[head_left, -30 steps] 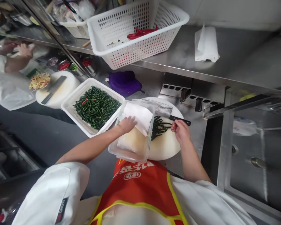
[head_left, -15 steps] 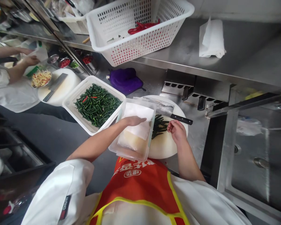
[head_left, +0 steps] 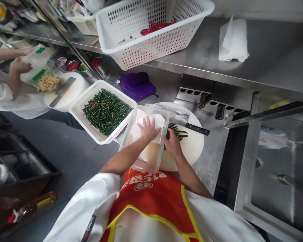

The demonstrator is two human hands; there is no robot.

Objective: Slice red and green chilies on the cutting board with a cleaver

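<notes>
A clear plastic container sits in front of me and overlaps the left part of the round white cutting board. Inside it lies white paper over something pale I cannot make out. My left hand rests flat on the paper, fingers spread. At the container's right rim is my right hand, fingers curled around the edge; its fingertips are partly hidden. Beside it on the board are long green chillies. A cleaver with a black handle lies across the board's far side.
A white basket of green chillies stands left. On the shelf are a larger white basket with red chillies and a white cloth. A purple cloth lies behind. A co-worker's hands are far left; a sink is right.
My left hand has turned and spread out flat on the paper. My right hand has moved left from the chillies on the board to the container's right rim.
</notes>
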